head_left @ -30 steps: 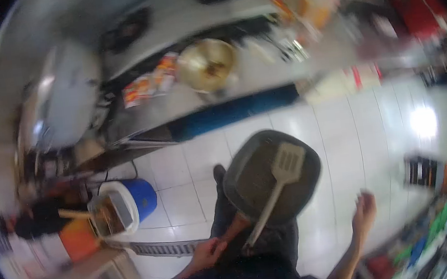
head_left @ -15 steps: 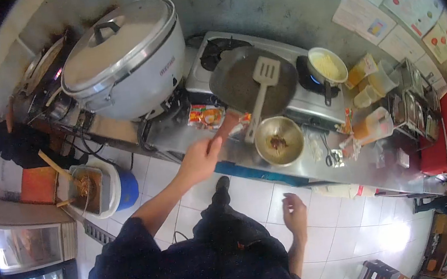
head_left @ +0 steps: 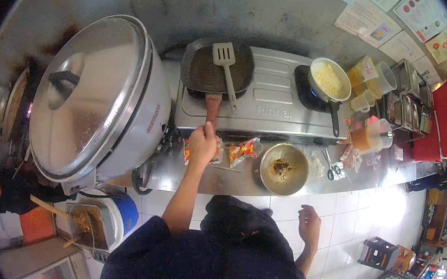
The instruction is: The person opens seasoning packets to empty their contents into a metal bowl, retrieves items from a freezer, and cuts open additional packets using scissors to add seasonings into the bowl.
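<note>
Your left hand [head_left: 204,146], left of the frame's centre, is closed around the end of the brown, straight handle [head_left: 213,107] of a dark, square-cornered pan [head_left: 198,68], fingers wrapped with no visible gap. The pan is in the upper middle of the frame, over the left end of the silver metal gas stove [head_left: 272,81], and a pale grey slotted spatula [head_left: 229,78] lies across it, its handle reaching past the near rim, clear of your fingers. Your right hand [head_left: 309,224], in the lower middle right, grasps nothing: it hangs over the white tiled floor with its fingers loosely bent. Nearest above it is a round steel bowl [head_left: 296,181] with dark residue inside; red-and-yellow plastic packets [head_left: 244,151] lie just beside your left hand.
</note>
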The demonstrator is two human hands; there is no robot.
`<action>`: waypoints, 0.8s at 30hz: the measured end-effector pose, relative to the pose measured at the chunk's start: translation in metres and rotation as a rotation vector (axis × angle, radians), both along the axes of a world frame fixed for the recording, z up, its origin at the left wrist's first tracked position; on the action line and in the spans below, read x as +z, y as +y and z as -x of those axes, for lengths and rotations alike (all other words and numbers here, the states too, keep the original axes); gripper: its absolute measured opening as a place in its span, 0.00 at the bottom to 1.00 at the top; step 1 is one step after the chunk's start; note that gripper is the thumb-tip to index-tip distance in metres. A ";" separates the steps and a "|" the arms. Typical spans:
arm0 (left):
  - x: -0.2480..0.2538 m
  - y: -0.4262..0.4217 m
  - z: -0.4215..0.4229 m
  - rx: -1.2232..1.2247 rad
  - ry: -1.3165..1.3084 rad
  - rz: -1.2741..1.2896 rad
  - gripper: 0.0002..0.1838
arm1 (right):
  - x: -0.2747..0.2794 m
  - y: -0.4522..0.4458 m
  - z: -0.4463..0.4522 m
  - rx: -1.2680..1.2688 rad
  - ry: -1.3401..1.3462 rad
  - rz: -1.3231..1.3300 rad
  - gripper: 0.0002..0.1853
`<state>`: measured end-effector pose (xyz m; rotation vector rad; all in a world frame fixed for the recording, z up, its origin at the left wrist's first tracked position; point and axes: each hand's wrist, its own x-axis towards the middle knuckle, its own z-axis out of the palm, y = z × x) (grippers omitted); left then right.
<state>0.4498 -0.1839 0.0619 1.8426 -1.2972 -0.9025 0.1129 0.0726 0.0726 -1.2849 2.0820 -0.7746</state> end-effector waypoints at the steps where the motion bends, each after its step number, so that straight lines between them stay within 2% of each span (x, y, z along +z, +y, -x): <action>1: -0.006 0.003 -0.010 0.024 0.354 -0.065 0.28 | 0.003 0.000 0.004 -0.010 0.048 -0.028 0.11; 2: -0.013 0.009 -0.017 0.051 0.707 -0.138 0.27 | 0.008 0.002 0.008 -0.022 0.098 -0.060 0.11; 3: -0.025 0.017 -0.019 0.046 0.708 -0.156 0.27 | 0.014 0.003 0.013 -0.033 0.099 -0.075 0.11; 5: -0.053 0.033 -0.020 0.439 0.786 0.270 0.31 | 0.023 -0.004 0.025 -0.122 0.101 -0.102 0.11; 7: -0.073 0.045 -0.012 0.006 -0.317 0.229 0.26 | 0.011 -0.004 0.053 -0.107 0.130 -0.042 0.12; 8: -0.082 0.040 -0.001 -0.066 -0.280 0.248 0.26 | 0.018 -0.010 0.065 -0.106 0.144 -0.055 0.13; 10: -0.104 0.033 0.016 0.064 0.126 0.023 0.22 | 0.023 -0.019 0.094 -0.049 0.271 -0.011 0.12; 11: -0.123 0.029 0.016 0.146 0.246 -0.026 0.19 | 0.039 -0.028 0.102 -0.089 0.242 -0.016 0.12; 12: -0.140 0.026 0.017 0.238 0.364 -0.067 0.17 | 0.027 -0.031 0.126 -0.150 0.219 -0.004 0.11; 14: -0.164 0.016 0.022 0.334 0.410 -0.008 0.16 | 0.027 -0.044 0.171 -0.131 0.254 0.041 0.11; 16: -0.166 0.014 0.025 0.483 0.504 0.275 0.17 | 0.020 -0.056 0.211 -0.082 0.277 0.082 0.11; 17: -0.169 0.011 0.022 0.493 0.494 0.281 0.17 | 0.016 -0.061 0.239 -0.049 0.300 0.093 0.11; 19: -0.174 0.009 0.021 0.694 0.893 0.069 0.17 | 0.026 -0.080 0.294 -0.141 0.225 0.161 0.10; 21: -0.174 0.006 0.030 0.765 0.872 0.026 0.17 | 0.054 -0.108 0.357 -0.189 0.229 0.359 0.10; 22: -0.185 0.004 0.022 0.677 0.994 0.004 0.17 | 0.075 -0.124 0.390 -0.206 0.366 0.320 0.09; 23: -0.178 0.005 0.023 0.693 0.964 0.003 0.16 | 0.075 -0.142 0.437 -0.215 0.436 0.393 0.08; 24: -0.166 0.004 0.033 0.742 0.904 0.021 0.16 | 0.092 -0.170 0.471 -0.107 0.307 0.502 0.08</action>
